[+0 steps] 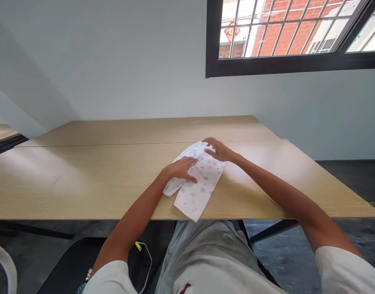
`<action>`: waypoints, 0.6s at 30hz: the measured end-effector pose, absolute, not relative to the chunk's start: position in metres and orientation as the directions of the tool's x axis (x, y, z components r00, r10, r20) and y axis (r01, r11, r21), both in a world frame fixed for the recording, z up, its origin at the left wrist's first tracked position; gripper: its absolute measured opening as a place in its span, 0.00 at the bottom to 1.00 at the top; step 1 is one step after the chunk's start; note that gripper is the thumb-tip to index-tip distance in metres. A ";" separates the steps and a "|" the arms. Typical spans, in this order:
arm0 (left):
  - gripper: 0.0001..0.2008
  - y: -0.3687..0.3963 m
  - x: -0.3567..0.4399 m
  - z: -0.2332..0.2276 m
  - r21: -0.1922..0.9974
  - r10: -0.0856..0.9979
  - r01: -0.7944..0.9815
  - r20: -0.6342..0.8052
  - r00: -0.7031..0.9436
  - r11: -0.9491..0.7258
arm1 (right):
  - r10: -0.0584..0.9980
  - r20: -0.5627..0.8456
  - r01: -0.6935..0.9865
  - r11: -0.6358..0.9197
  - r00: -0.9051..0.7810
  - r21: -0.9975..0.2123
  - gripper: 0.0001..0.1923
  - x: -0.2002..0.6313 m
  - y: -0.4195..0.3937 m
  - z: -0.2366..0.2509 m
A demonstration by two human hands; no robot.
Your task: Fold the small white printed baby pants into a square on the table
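Smoothing mid-fold, left hand [181, 168] and right hand [218, 150] lay flat, each grip open and clasping nothing, on the printed cloth [197, 183] at the counter's [83, 179] six-o'clock edge; next probably another fold.

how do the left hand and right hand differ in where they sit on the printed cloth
The left hand lies flat on the middle of the printed cloth, near its left edge; the right hand rests on the far end. The left hand's fingers point right across the cloth, while the right hand's fingers point left. The left hand is nearer the person; the right hand reaches farther over the table. Both are open, palm down, touching the cloth.
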State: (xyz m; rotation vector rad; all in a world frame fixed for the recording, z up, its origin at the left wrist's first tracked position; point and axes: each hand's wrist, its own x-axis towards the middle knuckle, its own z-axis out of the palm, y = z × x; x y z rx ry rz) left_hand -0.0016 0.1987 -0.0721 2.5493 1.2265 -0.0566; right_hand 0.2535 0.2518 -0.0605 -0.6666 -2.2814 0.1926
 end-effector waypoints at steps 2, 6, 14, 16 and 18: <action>0.57 0.206 -0.011 -0.072 0.330 0.747 0.757 -0.185 0.638 -0.564 | 0.563 0.424 0.517 0.825 -0.710 -0.229 0.25 0.274 0.266 -0.097; 0.48 0.214 -0.027 -0.071 0.347 0.800 0.792 -0.163 0.578 -0.502 | 0.699 0.259 0.714 0.698 -0.666 -0.049 0.24 0.314 0.258 -0.115; 0.30 0.256 -0.053 -0.110 0.122 0.797 0.788 0.062 0.601 -0.604 | 0.832 0.301 0.880 0.471 -0.466 0.061 0.18 0.310 0.230 -0.089; 0.31 0.261 -0.049 -0.119 0.114 0.789 0.781 0.067 0.610 -0.614 | 0.772 0.347 0.837 0.542 -0.532 0.077 0.23 0.310 0.233 -0.095; 0.35 0.258 -0.043 -0.123 0.087 0.799 0.794 0.035 0.601 -0.601 | 0.741 0.317 0.793 0.604 -0.593 0.071 0.28 0.311 0.235 -0.102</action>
